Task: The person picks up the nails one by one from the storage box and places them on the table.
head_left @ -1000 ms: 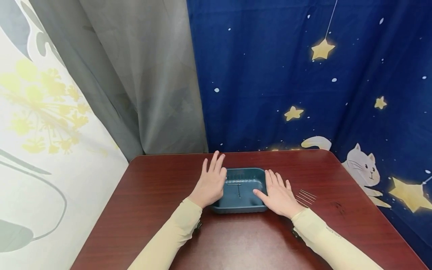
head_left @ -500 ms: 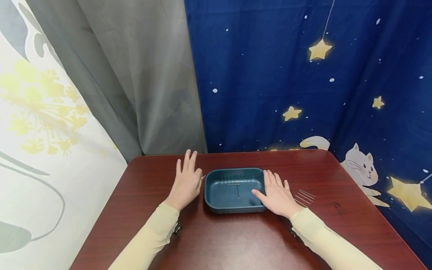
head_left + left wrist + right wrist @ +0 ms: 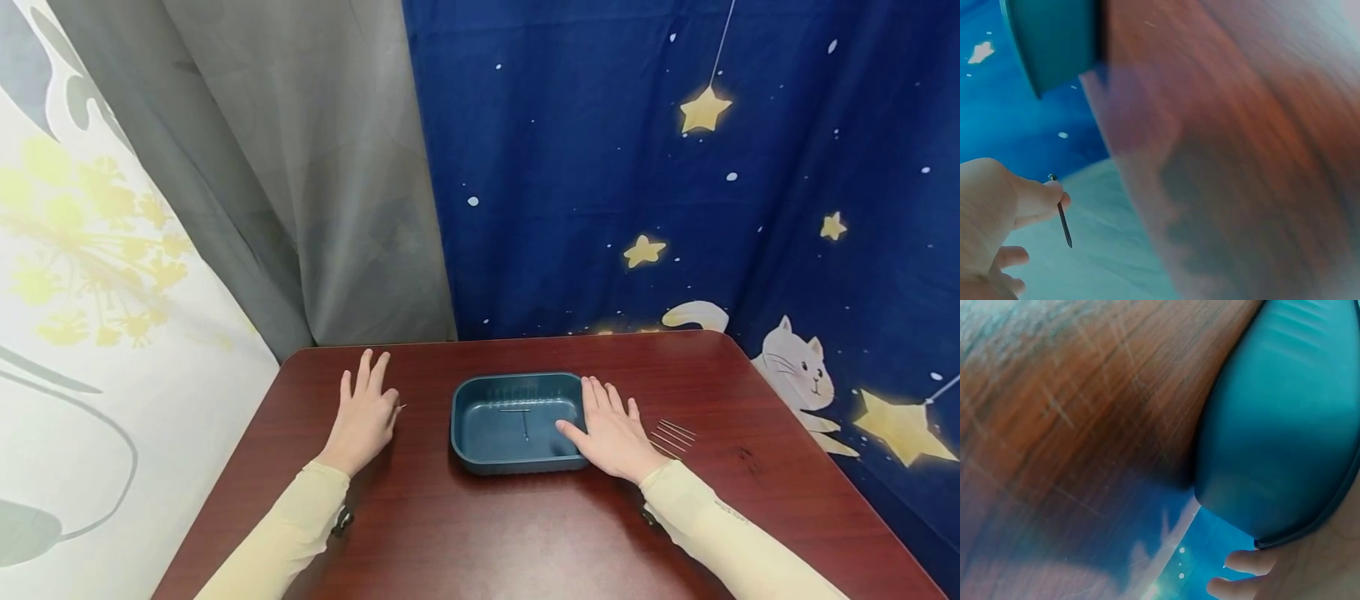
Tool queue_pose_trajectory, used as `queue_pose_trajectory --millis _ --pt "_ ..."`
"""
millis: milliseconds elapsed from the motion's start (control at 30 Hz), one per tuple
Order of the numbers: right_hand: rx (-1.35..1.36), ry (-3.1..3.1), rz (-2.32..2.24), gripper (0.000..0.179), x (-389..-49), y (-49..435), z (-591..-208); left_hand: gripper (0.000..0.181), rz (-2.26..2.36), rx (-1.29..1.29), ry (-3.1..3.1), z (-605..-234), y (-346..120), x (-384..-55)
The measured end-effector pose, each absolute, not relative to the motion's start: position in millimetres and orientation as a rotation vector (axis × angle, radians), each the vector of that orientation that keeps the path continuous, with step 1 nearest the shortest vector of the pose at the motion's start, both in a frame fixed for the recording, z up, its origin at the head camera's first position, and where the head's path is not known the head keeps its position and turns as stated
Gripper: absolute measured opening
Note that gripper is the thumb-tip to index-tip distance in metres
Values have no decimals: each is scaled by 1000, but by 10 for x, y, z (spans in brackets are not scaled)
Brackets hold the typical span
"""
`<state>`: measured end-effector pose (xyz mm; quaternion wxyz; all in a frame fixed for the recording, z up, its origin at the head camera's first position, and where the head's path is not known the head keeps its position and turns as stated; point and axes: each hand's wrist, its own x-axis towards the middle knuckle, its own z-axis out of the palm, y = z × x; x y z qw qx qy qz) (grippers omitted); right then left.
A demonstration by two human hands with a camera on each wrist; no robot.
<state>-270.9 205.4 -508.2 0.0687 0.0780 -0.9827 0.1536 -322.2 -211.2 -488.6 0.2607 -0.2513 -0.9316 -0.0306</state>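
To the left of the blue-green plastic tray [image 3: 517, 462], my left hand [image 3: 361, 427] pinches a nail [image 3: 1065, 226] between thumb and index finger, the other fingers spread. In the left wrist view the nail's head shows above the fingertips and its pointed end below. My right hand [image 3: 617, 437] rests along the tray's right side, fingers straight and thumb reaching over the rim. Inside the tray lie two nails, one crosswise [image 3: 515, 410] and one lengthwise [image 3: 526, 427], forming a T shape.
Several nails [image 3: 678, 432] lie in a slanted row on the table [image 3: 480, 533], just right of my right hand. A grey curtain [image 3: 360, 208] and a blue star-patterned curtain [image 3: 555, 208] hang behind the table's far edge.
My left hand has moved left from over the tray's left side to beyond it, the nail still in its pinch. The right hand stays at the tray.
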Motion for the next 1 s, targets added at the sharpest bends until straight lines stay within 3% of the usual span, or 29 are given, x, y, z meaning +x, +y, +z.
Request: queue_pose_trajectory --millis 367,1000 --pt "235 -2959 470 98 -2712 2045 -5083 15 -154 -517 -2671 -5264 -2489 -3353" --pt "231 -2966 444 98 -2712 2051 -5079 20 -173 -498 -2767 -5246 -2461 -3296"
